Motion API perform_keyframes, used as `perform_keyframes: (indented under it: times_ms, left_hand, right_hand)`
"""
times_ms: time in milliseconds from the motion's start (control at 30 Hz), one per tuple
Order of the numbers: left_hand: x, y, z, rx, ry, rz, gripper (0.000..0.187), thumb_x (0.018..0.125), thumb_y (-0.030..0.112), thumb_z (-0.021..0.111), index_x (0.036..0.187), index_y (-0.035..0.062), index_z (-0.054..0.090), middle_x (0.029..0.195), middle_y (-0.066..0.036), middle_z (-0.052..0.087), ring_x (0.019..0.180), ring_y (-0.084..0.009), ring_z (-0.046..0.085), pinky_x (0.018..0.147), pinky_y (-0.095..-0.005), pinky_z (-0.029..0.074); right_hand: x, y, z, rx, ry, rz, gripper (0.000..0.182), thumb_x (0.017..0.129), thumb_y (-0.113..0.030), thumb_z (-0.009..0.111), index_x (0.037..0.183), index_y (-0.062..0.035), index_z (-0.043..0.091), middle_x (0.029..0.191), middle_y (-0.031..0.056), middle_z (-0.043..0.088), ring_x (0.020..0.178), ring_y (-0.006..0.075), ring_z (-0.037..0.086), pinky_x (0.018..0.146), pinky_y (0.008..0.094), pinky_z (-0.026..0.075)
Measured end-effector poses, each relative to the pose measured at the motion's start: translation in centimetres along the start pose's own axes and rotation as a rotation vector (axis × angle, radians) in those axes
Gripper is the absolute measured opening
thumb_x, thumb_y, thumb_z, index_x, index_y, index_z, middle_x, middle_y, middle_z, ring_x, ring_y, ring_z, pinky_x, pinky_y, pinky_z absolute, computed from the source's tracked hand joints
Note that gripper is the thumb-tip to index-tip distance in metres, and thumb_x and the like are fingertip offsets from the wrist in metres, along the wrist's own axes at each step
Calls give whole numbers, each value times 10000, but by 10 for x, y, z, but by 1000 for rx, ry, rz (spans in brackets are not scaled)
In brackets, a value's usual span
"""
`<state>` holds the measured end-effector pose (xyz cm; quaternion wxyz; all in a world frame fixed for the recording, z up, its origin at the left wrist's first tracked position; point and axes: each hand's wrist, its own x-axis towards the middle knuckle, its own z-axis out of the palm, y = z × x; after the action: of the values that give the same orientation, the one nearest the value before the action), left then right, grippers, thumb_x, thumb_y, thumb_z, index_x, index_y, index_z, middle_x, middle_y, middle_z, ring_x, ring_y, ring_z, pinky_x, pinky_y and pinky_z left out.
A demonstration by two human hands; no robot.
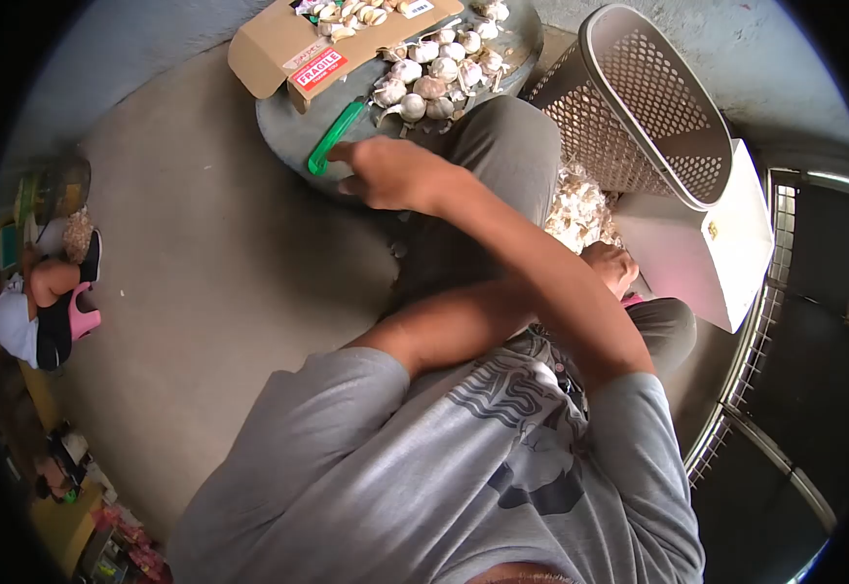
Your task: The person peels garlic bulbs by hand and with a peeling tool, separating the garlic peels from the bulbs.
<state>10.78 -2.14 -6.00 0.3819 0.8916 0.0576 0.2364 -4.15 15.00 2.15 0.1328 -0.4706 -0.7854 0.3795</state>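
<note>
My right arm crosses over my left. My right hand (386, 173) reaches to the left edge of a round grey table (293, 131), its index fingertip at a green utility knife (337, 136) that lies there. Thumb and index finger are apart. My left hand (611, 267) is closed by my right knee, beside a heap of garlic skins (580, 209); what it holds, if anything, is hidden. Whole garlic bulbs (431, 88) are piled on the table. Separated garlic cloves (351, 18) lie in an open cardboard box (278, 49) with a red FRAGILE label.
A tall perforated grey-brown basket (658, 107) leans at the right, next to a white box (697, 238). Concrete floor (201, 243) spreads to the left. Another person (30, 311) sits on a pink stool (84, 313) at the far left. A metal grille (751, 341) runs along the right.
</note>
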Motion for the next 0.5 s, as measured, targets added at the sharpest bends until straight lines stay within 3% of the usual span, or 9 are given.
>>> perform_keyframes:
  times_ms: [33,133,200,300,400,500]
  left_hand:
    - [-2,0,3,26,46,51,157,854,176,612,852,22,644,850,-200,702,813,-370,714,700,-474,566]
    - [-3,13,-10,-69,86,-63,142,863,162,624,837,24,644,836,-199,700,767,-364,713,672,-472,567]
    - [-2,15,-25,-102,95,-61,146,878,160,626,840,20,641,834,-205,696,765,-364,711,681,-472,567]
    - [3,19,-39,-166,-135,-174,244,912,205,577,1032,32,701,1049,-170,716,978,-323,706,871,-438,553]
    - [2,17,-20,-176,125,-55,198,929,187,598,848,9,636,851,-221,693,787,-373,707,702,-482,560]
    - [4,21,-20,-199,114,-28,210,939,197,589,855,10,634,846,-223,690,782,-375,705,704,-492,557]
  right_hand:
    - [24,6,13,-134,-105,8,483,961,-240,632,1381,-29,521,1124,241,697,1070,396,673,914,470,526]
    - [70,19,42,-166,-88,189,545,993,-312,566,1459,-61,435,1145,229,694,1109,398,658,933,471,521]
    - [84,32,54,-184,-18,163,535,1008,-349,529,1455,-68,439,1134,223,699,1092,405,664,912,476,530]
    - [85,48,58,-168,10,165,476,1001,-308,521,1401,-54,473,1129,216,705,1065,399,684,886,479,545]
    - [75,42,51,-246,-45,188,408,995,-276,526,1332,-48,498,1089,212,714,1038,380,703,854,482,556]
    - [70,35,55,-311,-37,196,349,958,-194,522,1261,-24,491,1005,214,724,989,363,723,811,481,563]
